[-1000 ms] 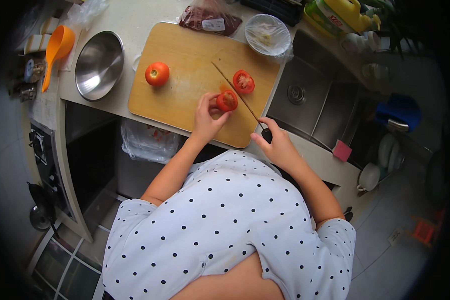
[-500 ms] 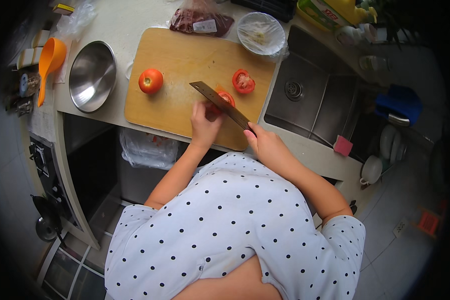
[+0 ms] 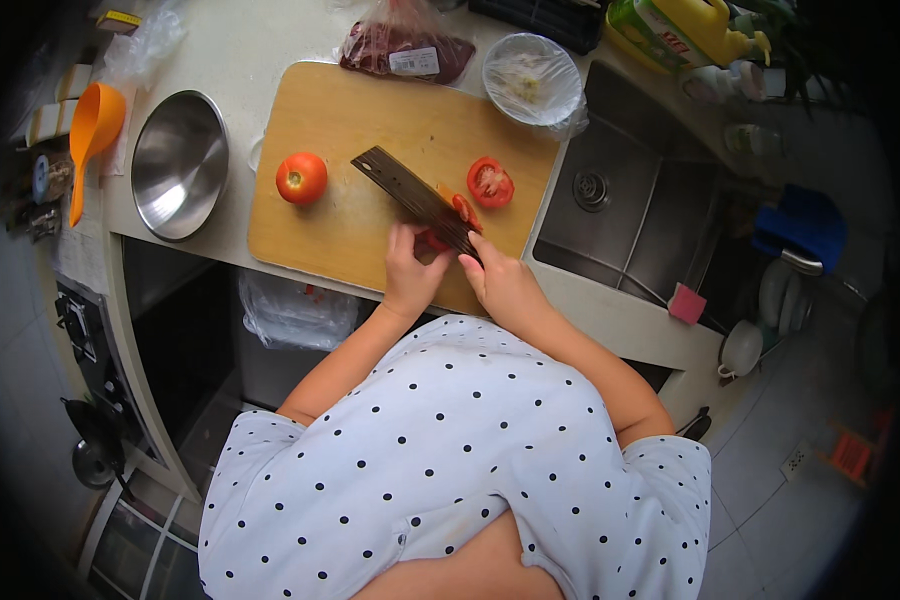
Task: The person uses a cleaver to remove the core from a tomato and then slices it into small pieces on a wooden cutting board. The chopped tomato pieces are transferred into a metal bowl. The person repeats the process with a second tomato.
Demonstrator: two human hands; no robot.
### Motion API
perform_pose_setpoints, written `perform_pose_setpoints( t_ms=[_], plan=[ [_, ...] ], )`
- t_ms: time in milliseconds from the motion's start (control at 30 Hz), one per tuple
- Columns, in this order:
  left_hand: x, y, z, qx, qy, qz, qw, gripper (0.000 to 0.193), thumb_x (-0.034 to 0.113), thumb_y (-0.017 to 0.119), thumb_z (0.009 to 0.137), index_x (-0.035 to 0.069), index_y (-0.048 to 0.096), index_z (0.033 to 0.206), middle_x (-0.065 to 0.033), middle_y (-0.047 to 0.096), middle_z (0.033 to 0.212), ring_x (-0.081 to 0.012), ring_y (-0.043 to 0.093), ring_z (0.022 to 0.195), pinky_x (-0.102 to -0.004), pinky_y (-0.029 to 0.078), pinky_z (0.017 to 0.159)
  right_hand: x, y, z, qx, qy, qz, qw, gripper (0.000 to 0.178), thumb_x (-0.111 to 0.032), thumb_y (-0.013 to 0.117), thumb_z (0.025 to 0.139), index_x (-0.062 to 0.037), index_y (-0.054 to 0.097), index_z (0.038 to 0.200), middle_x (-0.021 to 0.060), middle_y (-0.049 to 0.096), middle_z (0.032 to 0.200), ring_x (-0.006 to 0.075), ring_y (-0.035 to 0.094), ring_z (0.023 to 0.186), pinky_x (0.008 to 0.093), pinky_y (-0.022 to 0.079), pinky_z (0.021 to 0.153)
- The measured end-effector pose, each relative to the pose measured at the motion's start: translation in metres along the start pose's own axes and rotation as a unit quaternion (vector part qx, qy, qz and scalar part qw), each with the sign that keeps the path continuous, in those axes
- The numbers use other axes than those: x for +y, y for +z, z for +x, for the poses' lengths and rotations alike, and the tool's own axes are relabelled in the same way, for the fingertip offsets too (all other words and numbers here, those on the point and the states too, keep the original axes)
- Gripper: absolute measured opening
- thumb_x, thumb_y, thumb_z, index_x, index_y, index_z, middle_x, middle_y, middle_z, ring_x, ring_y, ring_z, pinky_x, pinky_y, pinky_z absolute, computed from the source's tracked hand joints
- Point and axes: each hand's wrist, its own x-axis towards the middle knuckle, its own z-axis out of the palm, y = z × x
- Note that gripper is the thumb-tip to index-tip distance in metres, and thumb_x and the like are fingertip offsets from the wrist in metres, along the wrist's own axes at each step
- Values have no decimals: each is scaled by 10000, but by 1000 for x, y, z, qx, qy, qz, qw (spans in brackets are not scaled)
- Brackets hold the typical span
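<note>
My right hand point(image 3: 502, 283) grips the handle of a broad dark kitchen knife point(image 3: 410, 192), its blade slanting up to the left over a wooden cutting board point(image 3: 345, 110). Beneath and beside the blade is a cut tomato piece point(image 3: 465, 210), partly hidden by the knife. My left hand point(image 3: 411, 268) has its fingers bent against that tomato at the blade's near side. A tomato half point(image 3: 490, 183) lies cut face up at the board's right. On the left part of the board sits a whole tomato point(image 3: 301, 178).
Left of the board stands a steel bowl point(image 3: 180, 165), with an orange ladle point(image 3: 94, 130) beyond it. Bagged meat point(image 3: 406, 52) and a film-covered bowl point(image 3: 533, 80) lie behind the board. A steel sink point(image 3: 660, 200) is at the right, with a pink sponge point(image 3: 686, 303) on its near edge.
My right hand and the knife have shifted left and nearer to me. More cut tomato now shows at the blade's right side. The left hand stays beside the tomato.
</note>
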Motion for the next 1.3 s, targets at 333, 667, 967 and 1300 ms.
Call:
perform_pose_setpoints(
  t_ms=[333, 667, 967, 1300],
  plan=[
    [14, -5, 29, -32, 92, 65, 993, 415, 45, 785, 668, -3, 556, 1011, -112, 537, 1069, -174, 601, 822, -269, 520, 668, -11, -52, -29, -28, 110, 132, 985, 413, -294, 443, 961, 47, 522, 1178, 247, 632, 804, 393, 624, 746, 396, 486, 700],
    [6, -7, 29, -28, 123, 73, 989, 412, 29, 794, 627, 7, 554, 960, -100, 536, 930, -200, 566, 738, -293, 493, 630, -13, -48, -20, -49, 113, 97, 988, 410, -306, 450, 954, 41, 533, 1155, 251, 626, 803, 413, 607, 738, 415, 489, 671],
    [6, -8, 28, -2, 180, 126, 976, 439, 57, 805, 625, 13, 550, 979, -128, 550, 948, -259, 559, 806, -328, 490, 672, 13, -36, -36, -33, 97, 80, 992, 412, -303, 447, 957, 43, 526, 1167, 280, 617, 873, 426, 611, 803, 414, 491, 726],
    [7, -10, 25, -12, 170, 103, 980, 424, 14, 788, 638, 6, 557, 993, -121, 564, 1008, -219, 590, 811, -286, 508, 672, -8, -48, 3, -96, 174, 157, 967, 402, -294, 440, 963, 46, 545, 1149, 237, 624, 759, 370, 630, 707, 377, 489, 676]
  ],
)
